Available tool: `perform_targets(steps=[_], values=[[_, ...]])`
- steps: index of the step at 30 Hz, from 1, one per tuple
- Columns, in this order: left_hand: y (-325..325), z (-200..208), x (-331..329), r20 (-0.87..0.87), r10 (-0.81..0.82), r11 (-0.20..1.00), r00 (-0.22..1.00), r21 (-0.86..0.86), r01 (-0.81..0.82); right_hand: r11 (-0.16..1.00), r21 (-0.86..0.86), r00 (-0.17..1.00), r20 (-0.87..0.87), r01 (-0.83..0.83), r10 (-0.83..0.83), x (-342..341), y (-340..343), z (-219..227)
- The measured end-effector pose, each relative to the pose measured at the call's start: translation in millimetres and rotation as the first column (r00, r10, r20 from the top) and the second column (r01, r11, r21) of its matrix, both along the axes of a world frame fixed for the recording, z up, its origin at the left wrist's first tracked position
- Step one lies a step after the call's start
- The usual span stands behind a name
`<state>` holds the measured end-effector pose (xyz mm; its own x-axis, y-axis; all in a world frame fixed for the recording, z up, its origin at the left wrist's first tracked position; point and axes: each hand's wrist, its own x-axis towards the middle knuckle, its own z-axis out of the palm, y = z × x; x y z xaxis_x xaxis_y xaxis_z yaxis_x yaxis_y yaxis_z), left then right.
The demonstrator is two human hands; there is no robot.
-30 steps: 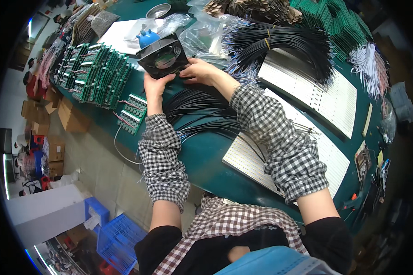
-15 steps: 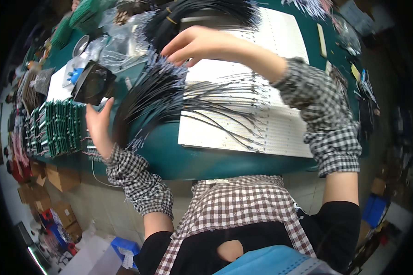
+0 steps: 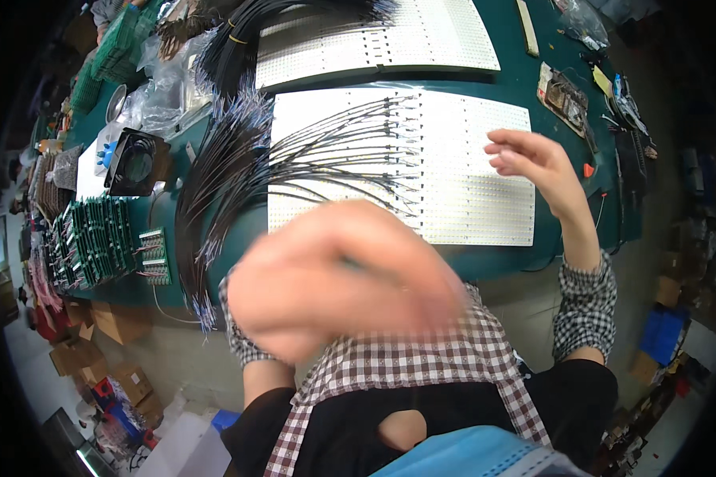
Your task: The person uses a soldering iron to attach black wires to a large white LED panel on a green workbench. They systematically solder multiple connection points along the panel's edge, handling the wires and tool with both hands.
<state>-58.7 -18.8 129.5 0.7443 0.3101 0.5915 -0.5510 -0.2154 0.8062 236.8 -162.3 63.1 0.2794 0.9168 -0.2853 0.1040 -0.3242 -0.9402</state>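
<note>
My left hand, large and smeared by motion, is raised close to the camera above the table's front edge; its fingers cannot be made out clearly. Behind it lies a white perforated panel with rows of small dots. Several black wires fan out across the panel's left half and end in a column near its middle. They come from a thick bundle of black wires with pale tips. My right hand hovers over the panel's right edge, fingers parted and holding nothing.
A second white panel lies farther back. A black square fan stands at the left, near stacked green circuit boards and a small green board. Tools and a worn tray lie at the right.
My left hand has left the fan's side and risen toward the camera. My right hand has moved from the wire bundle to the panel's right edge. The view has shifted slightly.
</note>
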Motion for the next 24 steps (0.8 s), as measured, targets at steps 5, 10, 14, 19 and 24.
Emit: perform_targets(steps=[5, 10, 14, 19, 24], values=[[-47, 19, 59, 0.237, -0.443, 0.861, 0.865, -0.156, 0.484, 0.979, 0.058, 0.979, -0.076, 0.195, -0.190, -17, -49, -33], [-77, 12, 95, 0.290, -0.629, 0.682, 0.722, -0.240, 0.691, 0.897, 0.125, 0.906, -0.069, 0.424, -0.418, -34, -90, -61], [-98, 15, 105, 0.315, -0.700, 0.583, 0.640, -0.265, 0.768, 0.857, 0.134, 0.867, -0.106, 0.498, -0.488, -43, -105, -67], [-126, 20, 111, 0.366, -0.778, 0.447, 0.510, -0.249, 0.859, 0.733, 0.208, 0.760, -0.110, 0.648, -0.640, -50, -119, -69], [-125, 27, 94, 0.378, -0.797, 0.413, 0.471, -0.227, 0.882, 0.668, 0.205, 0.699, -0.214, 0.715, -0.682, -52, -108, -74]])
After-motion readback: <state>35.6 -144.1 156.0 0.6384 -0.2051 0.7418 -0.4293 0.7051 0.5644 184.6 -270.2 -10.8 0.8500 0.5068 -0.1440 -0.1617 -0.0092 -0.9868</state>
